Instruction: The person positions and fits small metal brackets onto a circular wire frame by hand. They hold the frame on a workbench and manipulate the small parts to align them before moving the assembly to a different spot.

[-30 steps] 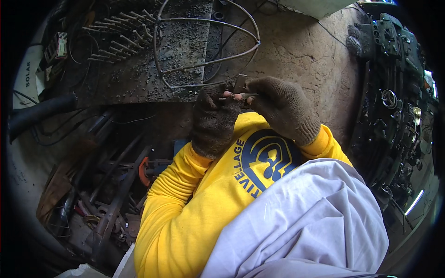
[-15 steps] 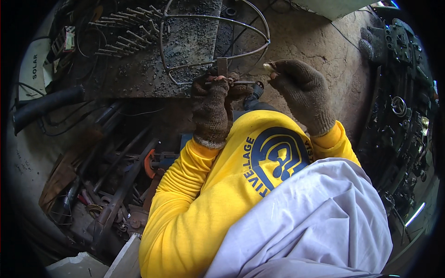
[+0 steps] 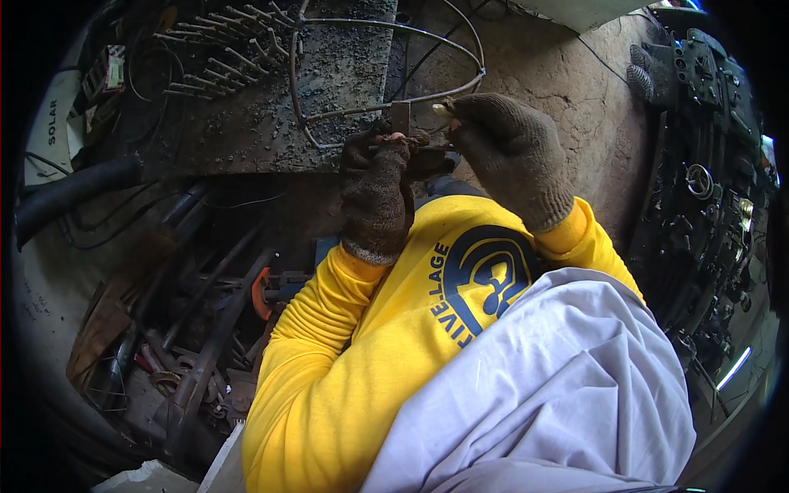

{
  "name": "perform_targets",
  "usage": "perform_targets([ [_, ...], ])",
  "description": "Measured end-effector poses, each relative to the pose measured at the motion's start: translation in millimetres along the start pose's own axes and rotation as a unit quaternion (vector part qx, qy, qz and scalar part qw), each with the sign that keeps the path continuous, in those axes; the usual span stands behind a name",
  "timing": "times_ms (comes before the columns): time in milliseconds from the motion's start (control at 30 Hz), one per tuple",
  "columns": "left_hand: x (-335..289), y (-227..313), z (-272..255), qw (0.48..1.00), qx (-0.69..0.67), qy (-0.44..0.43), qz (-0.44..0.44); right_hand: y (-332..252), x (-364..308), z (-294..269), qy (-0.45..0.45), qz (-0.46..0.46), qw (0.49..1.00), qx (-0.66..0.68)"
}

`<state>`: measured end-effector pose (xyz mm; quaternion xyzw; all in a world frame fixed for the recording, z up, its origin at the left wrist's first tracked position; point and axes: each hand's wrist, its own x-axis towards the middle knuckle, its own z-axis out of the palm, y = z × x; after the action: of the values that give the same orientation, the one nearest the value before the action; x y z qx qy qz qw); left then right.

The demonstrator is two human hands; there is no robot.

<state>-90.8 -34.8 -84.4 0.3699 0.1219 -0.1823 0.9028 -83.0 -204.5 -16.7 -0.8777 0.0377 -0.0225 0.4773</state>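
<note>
My left hand [image 3: 378,177], in a dark knitted glove, grips a small flat metal piece [image 3: 400,117] held upright at the near edge of a grimy steel worktable [image 3: 271,107]. Just to its right, my right hand [image 3: 505,148] in a brown knitted glove pinches a small pale object [image 3: 444,107] between fingertip and thumb, close against the metal piece. A bent loop of steel rod [image 3: 386,29] lies on the table right behind both hands. Yellow sleeves cover both forearms.
A row of welded spikes [image 3: 222,37] lies on the table's far left. Scrap bars and tools [image 3: 189,329] are piled on the floor at the left, beside a black hose [image 3: 74,193]. Dark machine parts [image 3: 707,181] line the right wall. Bare earth floor [image 3: 575,90] lies beyond.
Both hands moved up and forward to the table edge. The right hand, apart from the left half a second ago, has closed in against the metal piece.
</note>
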Motion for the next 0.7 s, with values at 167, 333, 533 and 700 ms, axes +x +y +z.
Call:
perform_targets([
  [167,0.6,-1.1,0.3,1.0,0.021,0.017,0.012,-5.6,5.4,4.0,-0.007,-0.025,0.999,-0.031],
  [333,0.7,4.1,4.0,0.998,0.048,0.044,-0.017,-3.4,4.4,7.4,0.003,-0.038,0.999,-0.037],
  [533,0.1,3.9,4.8,0.995,0.089,0.029,0.021,-5.0,7.7,9.2,0.007,-0.069,0.995,-0.072],
  [700,0.8,-1.6,3.3,0.997,0.052,0.056,0.018,-0.5,12.5,15.4,0.023,-0.109,0.989,-0.1],
])
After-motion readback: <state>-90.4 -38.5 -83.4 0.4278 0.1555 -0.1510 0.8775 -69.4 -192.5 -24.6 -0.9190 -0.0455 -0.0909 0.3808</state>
